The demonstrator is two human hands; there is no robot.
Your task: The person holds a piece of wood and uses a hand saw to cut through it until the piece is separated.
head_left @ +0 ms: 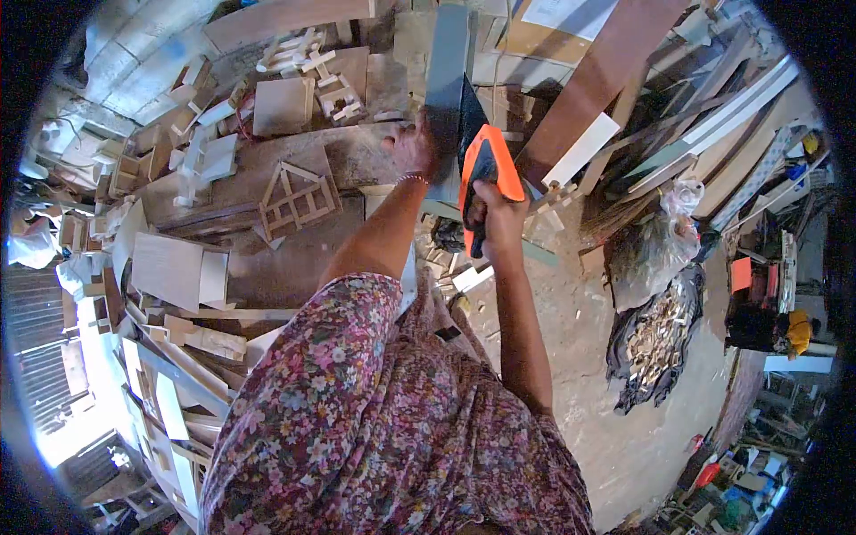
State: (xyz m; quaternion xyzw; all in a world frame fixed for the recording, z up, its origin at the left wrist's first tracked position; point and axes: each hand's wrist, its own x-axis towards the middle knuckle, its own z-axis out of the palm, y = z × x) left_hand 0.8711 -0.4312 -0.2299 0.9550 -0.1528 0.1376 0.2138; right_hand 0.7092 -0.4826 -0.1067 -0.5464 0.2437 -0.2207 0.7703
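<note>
A long grey board (pixel 448 62) runs away from me at the top middle, over the workbench. My left hand (pixel 415 150) bears on its left side, gripping the edge, with the thumb out to the left and part of the fingers in shadow. My right hand (pixel 497 216) is wrapped around the handle of a handsaw (pixel 496 162) with an orange and black grip. The saw's dark blade points away from me, along the right edge of the board and close against it.
Left on the workbench (pixel 303 245) lie a small wooden frame (pixel 300 198), a square panel (pixel 283 107) and several wood pieces. A wide brown plank (pixel 602 85) leans at the right. A black sack of wood scraps (pixel 660 334) lies on the floor, below a clear plastic bag (pixel 651 259).
</note>
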